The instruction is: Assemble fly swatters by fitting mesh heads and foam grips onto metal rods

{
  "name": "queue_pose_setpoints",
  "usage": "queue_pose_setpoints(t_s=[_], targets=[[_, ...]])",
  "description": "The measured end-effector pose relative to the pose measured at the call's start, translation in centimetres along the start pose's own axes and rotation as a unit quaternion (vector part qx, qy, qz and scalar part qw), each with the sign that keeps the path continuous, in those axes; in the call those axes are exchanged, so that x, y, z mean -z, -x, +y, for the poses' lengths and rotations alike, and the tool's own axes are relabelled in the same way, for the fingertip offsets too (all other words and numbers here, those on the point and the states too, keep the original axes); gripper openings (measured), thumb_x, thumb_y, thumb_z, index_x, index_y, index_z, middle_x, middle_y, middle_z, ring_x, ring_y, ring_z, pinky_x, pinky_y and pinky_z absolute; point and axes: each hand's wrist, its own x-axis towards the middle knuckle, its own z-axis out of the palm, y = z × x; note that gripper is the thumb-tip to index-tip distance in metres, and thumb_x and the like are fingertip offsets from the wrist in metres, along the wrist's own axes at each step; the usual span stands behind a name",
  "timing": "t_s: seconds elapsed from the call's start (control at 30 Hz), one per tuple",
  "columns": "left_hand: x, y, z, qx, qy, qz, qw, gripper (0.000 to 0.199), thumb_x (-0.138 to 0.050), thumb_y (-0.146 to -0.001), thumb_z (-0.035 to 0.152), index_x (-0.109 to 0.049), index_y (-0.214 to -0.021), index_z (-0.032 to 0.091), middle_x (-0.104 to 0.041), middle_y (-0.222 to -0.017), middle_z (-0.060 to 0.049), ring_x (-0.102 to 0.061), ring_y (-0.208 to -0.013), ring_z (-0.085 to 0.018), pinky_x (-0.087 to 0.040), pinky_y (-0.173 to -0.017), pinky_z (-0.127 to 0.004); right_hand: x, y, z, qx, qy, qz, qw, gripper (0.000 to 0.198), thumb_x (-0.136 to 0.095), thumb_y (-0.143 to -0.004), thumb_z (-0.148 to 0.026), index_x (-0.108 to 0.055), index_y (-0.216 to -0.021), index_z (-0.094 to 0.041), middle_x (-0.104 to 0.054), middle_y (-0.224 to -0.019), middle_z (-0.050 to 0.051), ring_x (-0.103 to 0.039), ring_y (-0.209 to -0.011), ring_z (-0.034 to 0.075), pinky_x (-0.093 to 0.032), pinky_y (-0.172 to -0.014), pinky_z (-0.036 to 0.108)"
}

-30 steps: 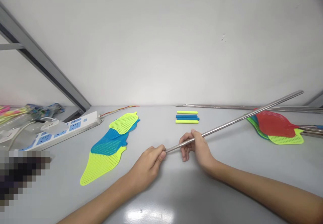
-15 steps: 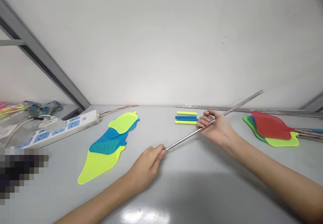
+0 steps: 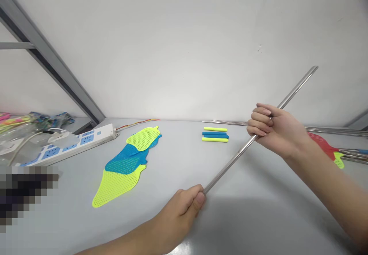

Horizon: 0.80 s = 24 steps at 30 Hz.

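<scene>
Left hand (image 3: 182,216) clenches metal rod (image 3: 224,170) low, right hand (image 3: 281,128) curls round it midway
I judge it light, stiff, slick; hold both spots, though its lower tip is hidden from me

Right fingers (image 3: 258,121) around a tilted metal rod (image 3: 244,148), left fingers (image 3: 198,199) around its lower end

rod (image 3: 222,171): silver | left paddles (image 3: 125,161): yellow, blue, perforated | right paddle (image 3: 322,143): red, apparently perforated

A slim, shiny metal rod (image 3: 247,144) slants above the counter (image 3: 172,166), its near end low and hidden, its far end raised to the right. A thinner section meets a thicker one at a joint; the tip looks hollow, though it's hard to be sure.
</scene>
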Motion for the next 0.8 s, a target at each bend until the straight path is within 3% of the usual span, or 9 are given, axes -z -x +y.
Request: queue_pose_setpoints(t_s=[0.27, 0.53, 0.8], targets=[[-1.5, 0.1, -0.8, -0.023, 0.189, -0.006, 0.982, 0.033, -0.023, -0.083, 0.044, -0.029, -0.064, 0.018, -0.024, -0.059, 0.004, -0.022, -0.054, -0.008, -0.021, -0.048, -0.021, -1.9, 3.2, -1.0, 0.069, 0.048, -0.073, 0.994, 0.033, -0.043, -0.078, -0.033, -0.026, -0.053, -0.02, -0.005, -0.045, -0.006, -0.012, -0.034, 0.005, -0.01, -0.032, 0.022], [-1.6, 0.4, -0.8, -0.049, 0.145, -0.015, 0.988, 0.031, -0.023, -0.084, 0.041, -0.032, -0.065, 0.018, -0.028, -0.058, 0.004, -0.024, -0.053, -0.009, -0.022, -0.05, -0.022, -2.3, 4.5, -1.2, 0.081, 0.066, -0.139, 0.985, 0.036, -0.036, -0.082, -0.037, -0.027, -0.051, -0.02, -0.003, -0.041, -0.007, -0.013, -0.029, 0.005, -0.01, -0.031, 0.022], [-1.6, 0.3, -1.0, -0.055, 0.125, -0.026, 0.99, 0.031, -0.023, -0.084, 0.041, -0.035, -0.066, 0.018, -0.03, -0.058, 0.004, -0.025, -0.053, -0.008, -0.023, -0.05, -0.022, -2.4, 6.3, -1.3, 0.149, 0.116, -0.118, 0.975, 0.038, -0.035, -0.083, -0.035, -0.034, -0.048, -0.021, -0.002, -0.039, -0.006, -0.016, -0.025, 0.004, -0.011, -0.028, 0.022]])
